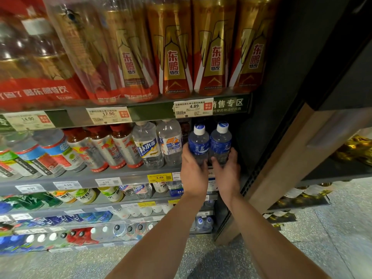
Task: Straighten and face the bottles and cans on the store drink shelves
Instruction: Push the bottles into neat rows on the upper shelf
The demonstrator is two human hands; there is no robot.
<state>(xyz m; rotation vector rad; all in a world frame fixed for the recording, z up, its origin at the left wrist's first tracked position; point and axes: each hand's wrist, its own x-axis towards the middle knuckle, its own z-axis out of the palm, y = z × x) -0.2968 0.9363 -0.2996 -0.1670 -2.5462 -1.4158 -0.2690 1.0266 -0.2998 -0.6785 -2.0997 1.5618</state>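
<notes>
At centre right of the frame, the left hand (193, 170) and right hand (226, 168) each grip a blue-labelled water bottle (198, 143) (220, 141) at the shelf (120, 174) end. Pushing unevenly could tip one bottle into its clear-bottled neighbours (170, 143).

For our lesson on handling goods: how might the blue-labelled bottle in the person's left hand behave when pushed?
The blue-labelled bottle looks full and sealed, so probably heavy for its size. Tall and narrow, it may tip. The left hand grips low, likely steadying it.
</notes>
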